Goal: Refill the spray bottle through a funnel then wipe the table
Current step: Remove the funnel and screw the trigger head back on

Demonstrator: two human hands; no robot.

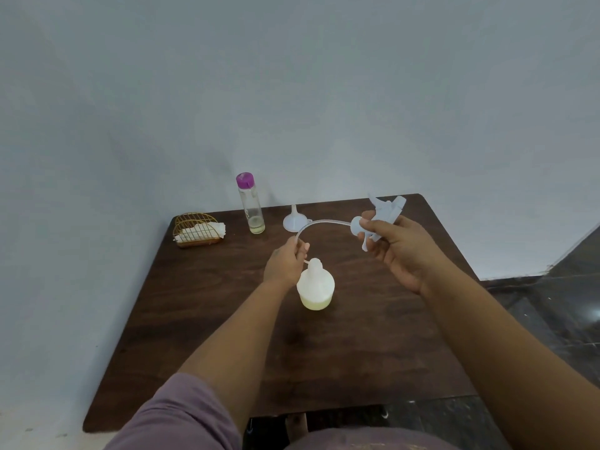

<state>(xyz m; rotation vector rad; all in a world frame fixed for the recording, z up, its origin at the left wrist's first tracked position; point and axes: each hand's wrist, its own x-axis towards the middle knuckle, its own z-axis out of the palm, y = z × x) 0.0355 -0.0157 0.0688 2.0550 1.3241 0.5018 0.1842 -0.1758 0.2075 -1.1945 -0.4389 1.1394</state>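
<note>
A white spray bottle [315,287] stands uncapped in the middle of the dark wooden table [227,336], with pale yellow liquid in its lower part. My right hand [399,248] grips the white spray head [380,219] above and to the right of the bottle. Its clear dip tube [321,223] arches leftward and down. My left hand [285,263] pinches the tube's lower end just beside the bottle's neck. A white funnel [294,219] sits upside down on the table behind my hands.
A tall clear bottle with a purple cap [250,204] stands at the back, a little yellowish liquid at its bottom. A gold wire holder with white cloth [198,230] sits at the back left corner. The wall runs along the back and left; dark floor lies right.
</note>
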